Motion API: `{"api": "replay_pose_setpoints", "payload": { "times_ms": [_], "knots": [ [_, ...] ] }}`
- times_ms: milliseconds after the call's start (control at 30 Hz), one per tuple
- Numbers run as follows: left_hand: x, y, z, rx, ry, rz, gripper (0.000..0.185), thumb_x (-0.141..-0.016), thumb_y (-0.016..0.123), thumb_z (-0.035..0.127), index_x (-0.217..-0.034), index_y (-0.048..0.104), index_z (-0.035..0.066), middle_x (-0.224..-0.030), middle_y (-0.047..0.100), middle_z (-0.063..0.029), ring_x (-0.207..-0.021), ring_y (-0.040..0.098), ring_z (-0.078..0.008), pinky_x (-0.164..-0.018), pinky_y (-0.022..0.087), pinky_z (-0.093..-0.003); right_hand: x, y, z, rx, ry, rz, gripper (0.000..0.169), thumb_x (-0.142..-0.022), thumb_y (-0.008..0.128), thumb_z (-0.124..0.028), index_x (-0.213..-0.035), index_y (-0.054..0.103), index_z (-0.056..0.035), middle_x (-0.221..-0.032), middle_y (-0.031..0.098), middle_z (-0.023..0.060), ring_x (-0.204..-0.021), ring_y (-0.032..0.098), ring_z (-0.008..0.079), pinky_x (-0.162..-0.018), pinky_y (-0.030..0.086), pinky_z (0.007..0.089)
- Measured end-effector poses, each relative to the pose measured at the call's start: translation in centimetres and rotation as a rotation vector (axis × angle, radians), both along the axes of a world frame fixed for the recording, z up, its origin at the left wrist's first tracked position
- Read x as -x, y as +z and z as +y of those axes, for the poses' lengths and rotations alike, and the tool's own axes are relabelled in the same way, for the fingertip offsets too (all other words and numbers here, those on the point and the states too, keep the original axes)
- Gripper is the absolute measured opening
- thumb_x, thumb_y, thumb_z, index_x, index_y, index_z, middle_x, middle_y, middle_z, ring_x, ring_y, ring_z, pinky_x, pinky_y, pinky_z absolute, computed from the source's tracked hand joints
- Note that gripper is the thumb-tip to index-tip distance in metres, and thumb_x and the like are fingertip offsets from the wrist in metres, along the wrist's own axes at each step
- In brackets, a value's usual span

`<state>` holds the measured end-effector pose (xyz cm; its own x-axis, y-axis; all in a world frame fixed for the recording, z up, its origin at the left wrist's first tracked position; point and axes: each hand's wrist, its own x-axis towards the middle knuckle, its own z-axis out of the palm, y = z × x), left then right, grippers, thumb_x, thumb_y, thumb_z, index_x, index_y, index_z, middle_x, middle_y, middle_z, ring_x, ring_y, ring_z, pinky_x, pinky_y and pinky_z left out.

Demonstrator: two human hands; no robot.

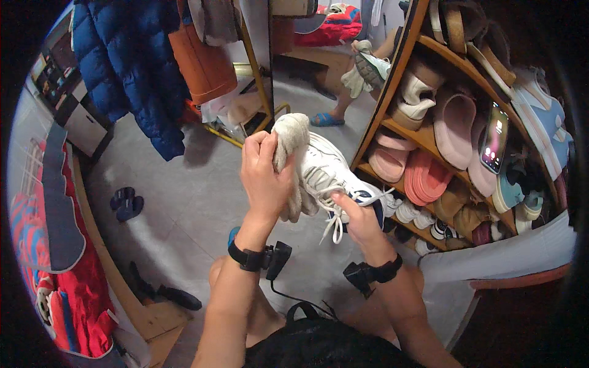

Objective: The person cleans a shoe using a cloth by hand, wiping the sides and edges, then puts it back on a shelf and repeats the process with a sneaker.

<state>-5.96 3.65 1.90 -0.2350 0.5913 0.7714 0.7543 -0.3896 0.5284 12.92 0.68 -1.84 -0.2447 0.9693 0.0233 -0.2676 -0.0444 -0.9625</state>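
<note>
My left hand [267, 179] grips a bunched off-white cloth [292, 133] and presses it to the toe end of a white lace-up sneaker [329, 158]. Part of the cloth hangs below my fingers. My right hand [361, 221] holds the sneaker near its ankle opening, thumb by the knotted white laces [338, 218]. Dark blue trim shows around the heel. The sole is turned away from me, but a mirror [303, 92] shows its grey-green underside, with the cloth beside it. Black straps with small devices circle both my wrists.
At right stands a wooden shoe rack [428, 133] with clogs, slippers and sneakers; a lit phone [494, 138] rests there. A blue puffer jacket [131, 69] and an orange bag [202, 64] hang ahead. Dark slippers [126, 203] lie on the grey floor, left of me. A bed with red bedding [87, 294] borders the left.
</note>
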Motion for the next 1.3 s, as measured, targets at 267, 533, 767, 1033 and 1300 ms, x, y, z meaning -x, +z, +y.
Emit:
{"api": "replay_pose_setpoints", "payload": {
  "times_ms": [267,533,767,1033,1300],
  "knots": [
    [-2.4,-2.0,-0.4,0.193,-0.186,-0.462,0.030,-0.091,0.057,0.020,-0.109,0.051,-0.003,-0.102,0.052,-0.0200,-0.096,0.052,-0.0387,-0.086,0.042,-0.0418,-1.5,3.1,0.6,0.312,0.008,0.634,0.028,-0.094,0.050,-0.018,-0.114,0.057,0.0005,-0.098,0.067,0.0102,-0.084,0.067,0.0197,-0.074,0.055,0.0315],
    [-4.6,-2.2,-1.7,0.122,-0.045,-0.195,0.042,-0.082,0.067,0.013,-0.116,0.048,0.000,-0.111,0.048,-0.0200,-0.102,0.051,-0.0389,-0.086,0.043,-0.0430,-0.7,1.3,1.6,0.338,-0.006,0.848,0.037,-0.095,0.050,-0.020,-0.127,0.053,-0.0012,-0.121,0.062,0.0128,-0.109,0.061,0.0256,-0.097,0.048,0.0393],
    [-8.2,-4.4,-5.3,0.282,-0.306,-0.207,0.049,-0.074,0.070,0.008,-0.116,0.046,0.005,-0.112,0.049,-0.0197,-0.097,0.054,-0.0421,-0.077,0.047,-0.0456,-1.3,0.5,3.3,0.147,-0.048,0.856,0.046,-0.100,0.042,-0.038,-0.130,0.050,-0.0038,-0.127,0.058,0.0100,-0.116,0.055,0.0247,-0.103,0.041,0.0404],
    [-8.1,-5.8,-6.7,0.239,-0.366,-0.308,0.044,-0.079,0.067,0.008,-0.118,0.046,0.001,-0.113,0.050,-0.0206,-0.102,0.052,-0.0410,-0.084,0.046,-0.0427,-1.1,0.9,3.6,0.235,0.006,0.929,0.045,-0.101,0.039,-0.039,-0.128,0.052,-0.0049,-0.123,0.060,0.0085,-0.112,0.058,0.0236,-0.100,0.044,0.0393],
    [-4.6,-3.6,-3.7,0.124,-0.187,-0.289,0.040,-0.082,0.065,0.010,-0.118,0.048,0.004,-0.112,0.050,-0.0198,-0.099,0.053,-0.0417,-0.083,0.045,-0.0437,1.1,0.9,1.5,0.271,0.205,0.871,0.044,-0.102,0.036,-0.040,-0.127,0.051,-0.0075,-0.119,0.062,0.0044,-0.105,0.061,0.0184,-0.090,0.050,0.0343]
  ]
}}
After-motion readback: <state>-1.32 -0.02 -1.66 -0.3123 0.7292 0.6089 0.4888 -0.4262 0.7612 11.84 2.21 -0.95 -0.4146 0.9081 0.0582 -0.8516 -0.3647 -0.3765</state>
